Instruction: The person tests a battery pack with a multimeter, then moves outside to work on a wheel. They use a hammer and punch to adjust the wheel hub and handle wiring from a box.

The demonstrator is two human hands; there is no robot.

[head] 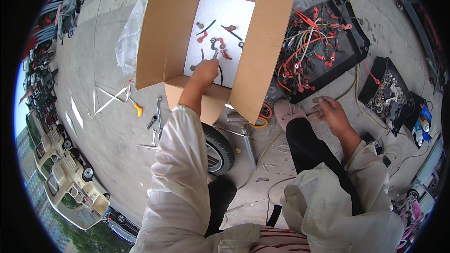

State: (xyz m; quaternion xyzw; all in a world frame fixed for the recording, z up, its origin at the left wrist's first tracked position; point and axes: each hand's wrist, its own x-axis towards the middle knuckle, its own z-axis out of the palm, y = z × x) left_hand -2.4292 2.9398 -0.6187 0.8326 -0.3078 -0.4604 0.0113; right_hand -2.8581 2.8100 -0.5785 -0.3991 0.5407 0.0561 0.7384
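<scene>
My left hand (205, 72) reaches into an open cardboard box (177, 31), its fingers closed on a small metal piece (215, 55) whose kind I cannot tell. Around it on the box's white lining (225, 10) lie red cable terminal boots (220, 43), a black-covered terminal (213, 42) and short black cable pieces (232, 33). My right hand (325, 110) is beside my right shoe, fingers slightly curled; whether it holds anything is unclear. Above it a black plastic tray (337, 68) bears a tangle of cut red, white and green cables (304, 49) with ring terminals.
A wheel (221, 151) and a hammer (248, 144) lie below the box. Wrenches (159, 112) and an orange-handled screwdriver (138, 110) lie left. Orange-handled scissors (260, 122) touch the box's lower side. At right stands a black bin of metal parts (386, 95); a hose (358, 88) crosses the floor.
</scene>
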